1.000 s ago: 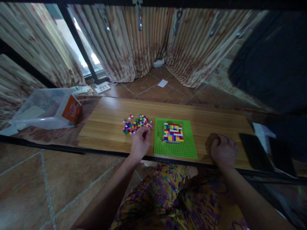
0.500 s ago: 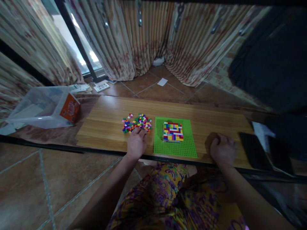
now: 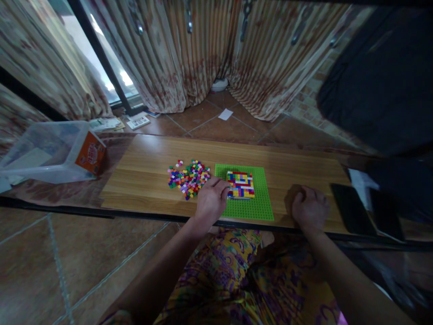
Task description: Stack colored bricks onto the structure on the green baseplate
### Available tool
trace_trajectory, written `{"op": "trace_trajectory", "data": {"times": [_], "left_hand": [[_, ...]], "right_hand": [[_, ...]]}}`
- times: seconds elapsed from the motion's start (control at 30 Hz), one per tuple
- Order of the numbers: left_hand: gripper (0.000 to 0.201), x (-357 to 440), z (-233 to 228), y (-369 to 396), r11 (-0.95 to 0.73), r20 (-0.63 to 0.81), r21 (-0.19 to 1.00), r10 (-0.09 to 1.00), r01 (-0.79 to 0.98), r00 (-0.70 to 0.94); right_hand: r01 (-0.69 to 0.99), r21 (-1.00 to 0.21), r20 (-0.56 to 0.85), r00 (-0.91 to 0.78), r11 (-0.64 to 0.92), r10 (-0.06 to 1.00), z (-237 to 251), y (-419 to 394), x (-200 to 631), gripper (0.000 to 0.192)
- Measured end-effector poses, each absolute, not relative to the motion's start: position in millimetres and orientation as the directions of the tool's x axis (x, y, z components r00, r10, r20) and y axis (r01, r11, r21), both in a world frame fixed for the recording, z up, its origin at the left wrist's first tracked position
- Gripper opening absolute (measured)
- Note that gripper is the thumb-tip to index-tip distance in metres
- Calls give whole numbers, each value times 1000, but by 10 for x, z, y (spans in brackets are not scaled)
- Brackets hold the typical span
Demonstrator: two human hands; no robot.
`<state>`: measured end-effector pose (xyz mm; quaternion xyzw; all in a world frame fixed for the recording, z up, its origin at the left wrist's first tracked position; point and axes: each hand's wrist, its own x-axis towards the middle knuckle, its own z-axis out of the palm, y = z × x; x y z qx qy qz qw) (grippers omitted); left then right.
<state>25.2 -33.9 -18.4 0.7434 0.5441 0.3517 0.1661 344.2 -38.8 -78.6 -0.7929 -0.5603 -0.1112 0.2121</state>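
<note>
Head view: left hand [image 3: 211, 201], fingers bent, grip closure and contents indiscernible, beside multicoloured toy-brick block [image 3: 241, 185] on green studded baseplate [image 3: 250, 210]. Right hand [image 3: 310, 208], grip half-curled, contents hidden, on wooden desk [image 3: 291, 169].

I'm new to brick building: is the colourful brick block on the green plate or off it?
On: the brick block rests atop the green plate, whose studs show right of it.

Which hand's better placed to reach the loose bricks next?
Probably the left hand: it is beside the loose bricks, while the right hand rests on the wooden tabletop beyond the green baseplate.
</note>
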Motion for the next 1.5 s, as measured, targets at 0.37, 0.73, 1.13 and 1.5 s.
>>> {"op": "trace_trajectory", "data": {"times": [0.37, 0.73, 1.13, 1.5], "left_hand": [[20, 361, -289, -296, -277, 292, 659, 951, 700, 102], [22, 392, -262, -364, -198, 247, 651, 968, 733, 41], [20, 347, -230, -336, -73, 137, 880, 985, 469, -104], [22, 464, -336, -153, 86, -45, 957, 988, 279, -150]], "right_hand": [[928, -208, 403, 369, -308, 838, -764, -392, 3421, 45], [926, -230, 392, 371, -301, 842, -766, -390, 3428, 45], [934, -219, 405, 350, -282, 844, -783, -390, 3437, 44], [925, -232, 396, 371, -300, 840, -769, -394, 3415, 44]]}}
